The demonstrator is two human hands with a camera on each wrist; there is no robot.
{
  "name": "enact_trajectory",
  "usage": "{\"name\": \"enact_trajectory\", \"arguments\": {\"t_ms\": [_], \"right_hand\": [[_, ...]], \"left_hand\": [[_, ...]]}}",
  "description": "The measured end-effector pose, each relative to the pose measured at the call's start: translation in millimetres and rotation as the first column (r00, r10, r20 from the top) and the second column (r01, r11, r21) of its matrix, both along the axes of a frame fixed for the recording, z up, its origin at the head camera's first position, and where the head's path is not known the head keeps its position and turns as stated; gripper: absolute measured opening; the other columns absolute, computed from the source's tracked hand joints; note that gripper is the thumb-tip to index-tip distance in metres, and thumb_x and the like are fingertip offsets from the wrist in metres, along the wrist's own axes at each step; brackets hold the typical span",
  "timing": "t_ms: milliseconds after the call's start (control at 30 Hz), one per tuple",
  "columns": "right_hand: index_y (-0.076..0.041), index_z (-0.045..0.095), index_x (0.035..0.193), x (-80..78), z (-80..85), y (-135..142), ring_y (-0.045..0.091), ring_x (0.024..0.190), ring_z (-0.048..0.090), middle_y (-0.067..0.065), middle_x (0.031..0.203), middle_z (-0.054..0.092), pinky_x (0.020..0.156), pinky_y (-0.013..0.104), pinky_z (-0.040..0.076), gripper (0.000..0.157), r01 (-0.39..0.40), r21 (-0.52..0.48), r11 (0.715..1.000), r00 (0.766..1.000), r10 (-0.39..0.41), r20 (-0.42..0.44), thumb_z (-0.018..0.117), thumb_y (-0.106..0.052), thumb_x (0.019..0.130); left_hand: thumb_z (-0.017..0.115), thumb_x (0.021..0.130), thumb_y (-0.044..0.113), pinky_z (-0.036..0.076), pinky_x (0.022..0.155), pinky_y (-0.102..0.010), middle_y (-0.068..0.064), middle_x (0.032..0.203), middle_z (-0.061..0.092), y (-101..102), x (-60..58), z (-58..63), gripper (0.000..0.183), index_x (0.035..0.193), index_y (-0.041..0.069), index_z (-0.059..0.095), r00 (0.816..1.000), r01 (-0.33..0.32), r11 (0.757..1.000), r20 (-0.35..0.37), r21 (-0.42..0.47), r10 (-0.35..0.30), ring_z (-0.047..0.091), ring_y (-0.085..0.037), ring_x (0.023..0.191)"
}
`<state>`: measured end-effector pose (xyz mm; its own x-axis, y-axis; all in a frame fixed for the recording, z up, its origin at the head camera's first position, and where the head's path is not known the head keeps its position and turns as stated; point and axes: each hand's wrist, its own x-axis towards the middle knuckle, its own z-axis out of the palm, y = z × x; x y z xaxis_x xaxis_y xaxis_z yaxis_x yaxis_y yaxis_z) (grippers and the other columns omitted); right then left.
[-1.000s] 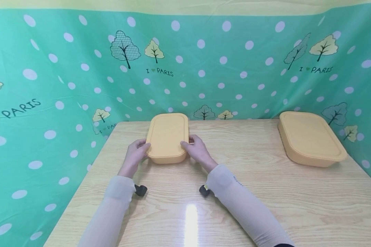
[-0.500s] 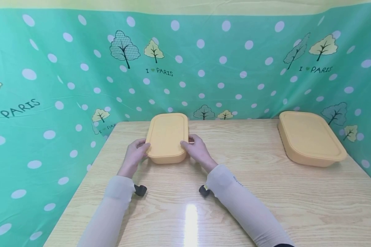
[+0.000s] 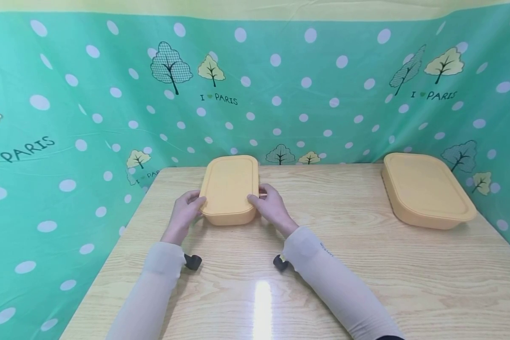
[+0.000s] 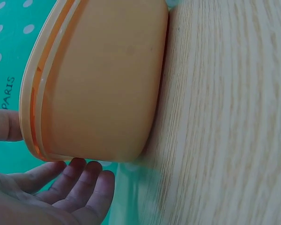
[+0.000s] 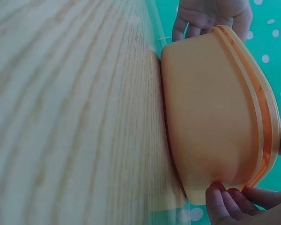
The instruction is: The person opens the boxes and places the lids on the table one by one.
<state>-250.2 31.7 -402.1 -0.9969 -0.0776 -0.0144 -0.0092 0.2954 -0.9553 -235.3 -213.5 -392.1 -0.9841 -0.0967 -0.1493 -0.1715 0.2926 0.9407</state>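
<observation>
A yellow lidded food container (image 3: 230,189) stands on the table towards its far left. At its near left corner my left hand (image 3: 184,215) grips it, thumb on the lid's edge and fingers at the side. My right hand (image 3: 274,208) pinches the opposite corner the same way, thumb on top of the lid (image 3: 231,182). In the left wrist view, a narrow orange gap runs between the lid rim and the container body (image 4: 100,84). Fingertips (image 5: 217,187) touch the body below the rim in the right wrist view. The container's inside is hidden.
A larger yellow lidded container (image 3: 429,189) sits at the table's far right. Behind and to both sides hangs a green dotted cloth (image 3: 280,113). The light wood table (image 3: 348,255) carries a bright reflection near its front.
Both hands keep their places on the container. The lid's near edge looks very slightly higher than before.
</observation>
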Motion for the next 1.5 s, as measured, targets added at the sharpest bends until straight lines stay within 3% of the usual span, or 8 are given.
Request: {"name": "enact_trajectory", "arguments": {"t_ms": [267, 633, 1000, 1233, 1500], "right_hand": [[-0.006, 0.052, 0.13, -0.7, 1.2, 0.2, 0.022, 0.107, 0.058, 0.009, 0.123, 0.053, 0.086, 0.033, 0.052, 0.052, 0.008, 0.015, 1.0, 1.0, -0.007, -0.023, 0.065, -0.03, 0.086], [0.0, 0.056, 0.126, 1.0, 3.0, -0.9, 0.021, 0.097, 0.05, 0.008, 0.105, 0.049, 0.086, 0.032, 0.047, 0.053, 0.037, 0.056, 0.998, 0.997, -0.033, -0.07, 0.069, -0.026, 0.082], [-0.002, 0.057, 0.123, -0.2, 4.0, 0.1, 0.016, 0.084, 0.051, 0.004, 0.093, 0.051, 0.069, 0.026, 0.048, 0.048, 0.038, -0.009, 0.999, 0.997, -0.039, -0.069, 0.068, -0.023, 0.082], [-0.001, 0.055, 0.127, -0.3, 5.3, 0.8, 0.015, 0.084, 0.051, 0.003, 0.092, 0.052, 0.069, 0.025, 0.047, 0.052, 0.042, -0.054, 0.998, 0.998, -0.044, -0.044, 0.068, -0.021, 0.082], [0.001, 0.055, 0.126, 0.6, 6.7, 0.1, 0.015, 0.083, 0.052, 0.004, 0.092, 0.054, 0.069, 0.024, 0.047, 0.051, 0.046, -0.09, 0.995, 0.998, -0.049, -0.036, 0.069, -0.019, 0.081]], "left_hand": [[0.051, 0.097, 0.029, 0.042, 0.1, -0.043, -0.017, 0.142, 0.043, 0.1, 0.8, -0.4, 0.055, 0.144, 0.004, 0.038, 1.0, -0.002, 1.0, 0.0, -0.017, 0.002, 0.048, -0.03, 0.124], [0.051, 0.097, 0.028, 0.043, 0.099, -0.04, -0.017, 0.142, 0.044, 0.5, 1.2, 0.0, 0.054, 0.144, 0.003, 0.038, 1.0, -0.01, 1.0, 0.007, -0.022, 0.01, 0.049, -0.029, 0.123], [0.051, 0.097, 0.027, 0.046, 0.094, -0.038, -0.016, 0.14, 0.046, 1.8, 1.7, 0.3, 0.054, 0.144, 0.005, 0.039, 0.999, -0.024, 0.999, -0.029, -0.041, 0.023, 0.052, -0.028, 0.118], [0.052, 0.096, 0.025, 0.045, 0.098, -0.04, -0.017, 0.139, 0.046, 2.9, 2.1, 1.2, 0.055, 0.144, 0.003, 0.038, 0.999, -0.029, 0.998, -0.038, -0.051, 0.027, 0.049, -0.029, 0.123], [0.053, 0.095, 0.025, 0.035, 0.107, -0.045, -0.018, 0.142, 0.043, 6.7, 5.9, 7.2, 0.052, 0.141, 0.003, 0.043, 0.996, -0.038, 0.985, -0.089, -0.17, 0.023, 0.039, -0.033, 0.132]]}}
